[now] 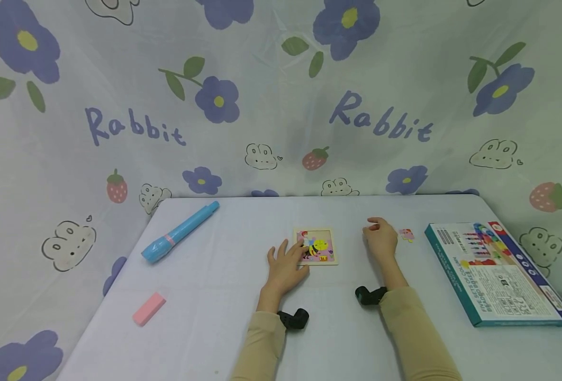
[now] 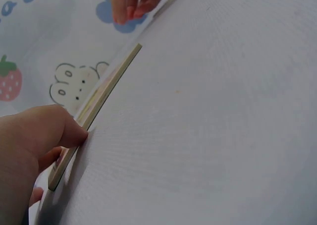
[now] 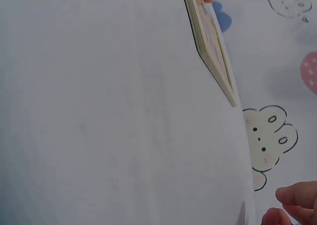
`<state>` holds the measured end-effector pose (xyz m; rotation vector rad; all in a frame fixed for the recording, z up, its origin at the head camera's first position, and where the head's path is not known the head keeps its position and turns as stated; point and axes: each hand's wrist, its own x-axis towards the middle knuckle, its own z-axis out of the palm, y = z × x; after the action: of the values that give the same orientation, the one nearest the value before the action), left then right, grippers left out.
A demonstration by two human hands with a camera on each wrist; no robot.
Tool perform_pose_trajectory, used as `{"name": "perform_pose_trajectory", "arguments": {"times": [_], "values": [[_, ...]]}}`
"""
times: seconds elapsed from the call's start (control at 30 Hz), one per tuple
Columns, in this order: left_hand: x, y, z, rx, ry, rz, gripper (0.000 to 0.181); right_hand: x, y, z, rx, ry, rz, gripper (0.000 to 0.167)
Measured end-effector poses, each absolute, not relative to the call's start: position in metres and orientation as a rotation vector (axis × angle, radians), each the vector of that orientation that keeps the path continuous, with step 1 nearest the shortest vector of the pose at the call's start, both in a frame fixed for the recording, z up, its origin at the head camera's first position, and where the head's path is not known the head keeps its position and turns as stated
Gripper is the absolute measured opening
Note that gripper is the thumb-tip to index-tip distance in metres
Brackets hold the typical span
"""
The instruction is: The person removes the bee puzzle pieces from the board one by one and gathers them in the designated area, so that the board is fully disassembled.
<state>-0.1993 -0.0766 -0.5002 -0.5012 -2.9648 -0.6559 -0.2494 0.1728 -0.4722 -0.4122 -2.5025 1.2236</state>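
A small square picture puzzle (image 1: 331, 253) with a pale wooden frame and a yellow-and-black bee lies mid-table. My left hand (image 1: 284, 270) rests on its left part with the fingers spread. In the left wrist view the left thumb (image 2: 74, 133) touches the frame's near edge (image 2: 111, 84). To the right of the puzzle, my right hand (image 1: 382, 241) is held with loosely bent fingers, and I see nothing in it. Just right of that hand lie small pink and yellow puzzle pieces (image 1: 407, 235). The right wrist view shows only some right fingertips (image 3: 297, 195), apart from the puzzle frame (image 3: 215, 69).
A flat printed box (image 1: 500, 278) with teal sides lies at the right. At the far left is a light-blue pen-shaped object (image 1: 181, 233), and nearer, a pink block (image 1: 149, 309). Behind the white table (image 1: 205, 338) hangs a patterned curtain (image 1: 281, 106).
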Motion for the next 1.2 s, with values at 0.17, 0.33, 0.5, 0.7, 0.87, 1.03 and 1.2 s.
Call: {"name": "perform_pose_trajectory", "arguments": {"times": [0.17,0.33,0.5,0.7,0.87,1.03,1.2], "values": [[-0.200,-0.076,-0.500,-0.501,-2.965,-0.663,0.047,-0.251,0.160,-0.473,-0.391,-2.515,1.258,0.029],[-0.200,-0.076,-0.500,-0.487,-2.969,-0.674,0.048,-0.252,0.146,-0.474,-0.359,-2.557,1.291,0.029],[-0.200,-0.076,-0.501,-0.458,-2.969,-0.717,0.048,-0.251,0.130,-0.473,-0.312,-2.593,1.314,0.029],[-0.201,-0.075,-0.502,-0.452,-2.972,-0.697,0.047,-0.251,0.111,-0.473,-0.174,-2.641,1.359,0.027],[-0.201,-0.075,-0.501,-0.456,-2.972,-0.685,0.047,-0.249,0.097,-0.470,-0.067,-2.673,1.371,0.026],[-0.200,-0.076,-0.500,-0.454,-2.968,-0.701,0.046,-0.250,0.087,-0.470,0.025,-2.700,1.359,0.024],[-0.201,-0.077,-0.501,-0.453,-2.969,-0.721,0.046,-0.252,0.078,-0.471,0.107,-2.783,1.274,0.019]]}}
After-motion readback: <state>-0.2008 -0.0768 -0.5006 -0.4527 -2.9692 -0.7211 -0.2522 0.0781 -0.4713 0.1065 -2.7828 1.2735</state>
